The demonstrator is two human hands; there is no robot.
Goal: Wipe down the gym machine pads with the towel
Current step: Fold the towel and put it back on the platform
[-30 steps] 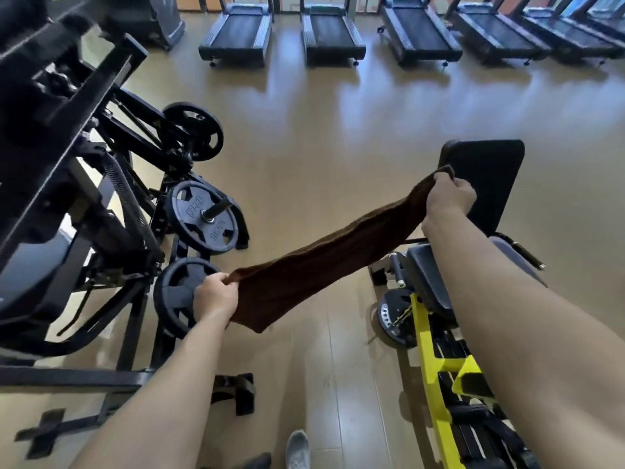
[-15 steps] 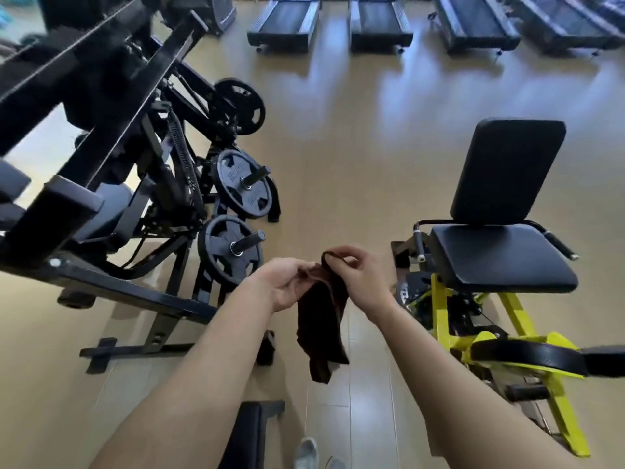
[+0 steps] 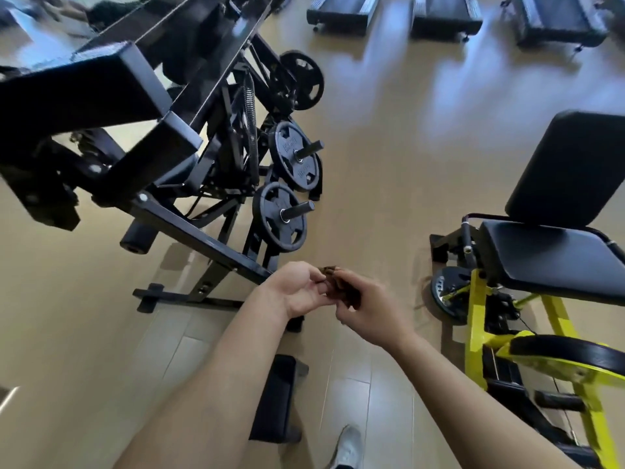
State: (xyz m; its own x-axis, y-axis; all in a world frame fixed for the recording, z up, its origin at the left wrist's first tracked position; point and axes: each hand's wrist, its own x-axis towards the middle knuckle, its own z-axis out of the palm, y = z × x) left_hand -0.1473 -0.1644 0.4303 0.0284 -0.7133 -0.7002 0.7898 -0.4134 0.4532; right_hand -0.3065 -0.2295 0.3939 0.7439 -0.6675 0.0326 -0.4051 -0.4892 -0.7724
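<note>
The brown towel [image 3: 341, 288] is bunched into a small folded wad in front of me, above the floor. My left hand [image 3: 297, 292] and my right hand [image 3: 367, 308] meet around it, each with fingers curled on the cloth. To the right stands the yellow-framed machine with a black seat pad [image 3: 551, 262] and a black back pad [image 3: 571, 167]. Neither hand touches the pads. A black roller pad [image 3: 568, 352] sits lower on the same machine.
A black plate-loaded machine [image 3: 142, 137] with weight plates [image 3: 282, 216] fills the left. A low black pad [image 3: 275, 397] lies between my forearms. Treadmills [image 3: 446, 15] line the far side. My shoe [image 3: 348, 448] shows at the bottom.
One second ago I held the towel stretched wide between both hands. My hands came together and folded it; the hanging part is now gathered into a small wad.
</note>
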